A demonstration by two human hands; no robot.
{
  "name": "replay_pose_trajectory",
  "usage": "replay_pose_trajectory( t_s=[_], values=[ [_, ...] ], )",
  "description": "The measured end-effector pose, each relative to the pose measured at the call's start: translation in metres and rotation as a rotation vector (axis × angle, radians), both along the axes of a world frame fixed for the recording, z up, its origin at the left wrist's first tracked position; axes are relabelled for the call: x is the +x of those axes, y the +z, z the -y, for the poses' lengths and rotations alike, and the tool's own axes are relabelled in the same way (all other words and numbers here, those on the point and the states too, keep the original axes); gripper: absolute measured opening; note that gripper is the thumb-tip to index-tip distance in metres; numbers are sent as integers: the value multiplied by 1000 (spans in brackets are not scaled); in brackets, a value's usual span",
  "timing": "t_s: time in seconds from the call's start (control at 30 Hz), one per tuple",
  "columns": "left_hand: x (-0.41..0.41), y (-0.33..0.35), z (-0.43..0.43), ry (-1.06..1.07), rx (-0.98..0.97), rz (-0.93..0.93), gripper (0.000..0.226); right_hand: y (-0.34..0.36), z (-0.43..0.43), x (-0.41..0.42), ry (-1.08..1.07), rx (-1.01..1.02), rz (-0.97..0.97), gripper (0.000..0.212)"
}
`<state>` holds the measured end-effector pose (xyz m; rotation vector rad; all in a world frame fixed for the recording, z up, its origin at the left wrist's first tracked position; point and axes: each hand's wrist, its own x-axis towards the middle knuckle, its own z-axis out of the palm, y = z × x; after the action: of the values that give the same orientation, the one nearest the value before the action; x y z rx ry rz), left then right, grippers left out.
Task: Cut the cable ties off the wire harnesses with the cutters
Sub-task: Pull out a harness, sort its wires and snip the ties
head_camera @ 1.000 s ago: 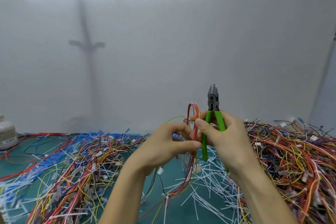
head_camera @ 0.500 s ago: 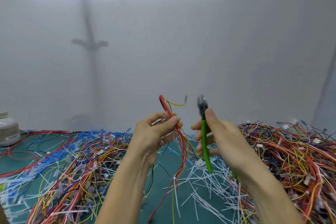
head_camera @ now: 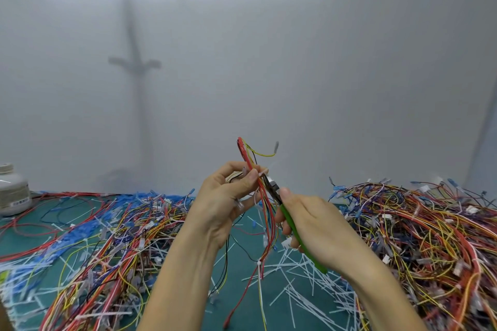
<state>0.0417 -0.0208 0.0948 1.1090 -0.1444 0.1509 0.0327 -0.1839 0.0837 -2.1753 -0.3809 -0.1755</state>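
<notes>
Since half a second ago the cutters (head_camera: 290, 220) have tipped over to the left and closed in. They stood upright and apart from the harness (head_camera: 269, 226), and now their dark head lies against its red and yellow wires just below the left thumb. The left hand (head_camera: 226, 199) has hardly shifted. Its thumb and fingers pinch the harness, held up in the air over the table (head_camera: 239, 293), top loop above the hand and loose ends hanging down. The right hand (head_camera: 312, 223) has its fingers curled round the green handles, thumb laid near the head. Whether the blades are apart or together I cannot tell (that spot is blurred). Lower on the hanging wires a white cable tie (head_camera: 259, 264) is still on. Cut ties (head_camera: 301, 286) litter the table beneath, between the left heap (head_camera: 121, 236) of wires and the bigger right heap (head_camera: 419, 223). A white jar (head_camera: 12, 191) stands far left.
</notes>
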Motion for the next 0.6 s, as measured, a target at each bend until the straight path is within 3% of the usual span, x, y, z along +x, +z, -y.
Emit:
replay_pose_trajectory(
  t_s=[0.3,0.6],
  values=[
    [-2,0,2,-15,69,13,7,4,-1,-5,-37,-56,81,59],
    [-3,-1,4,26,143,-32,6,4,-3,-5,-30,13,-9,64]
  ],
)
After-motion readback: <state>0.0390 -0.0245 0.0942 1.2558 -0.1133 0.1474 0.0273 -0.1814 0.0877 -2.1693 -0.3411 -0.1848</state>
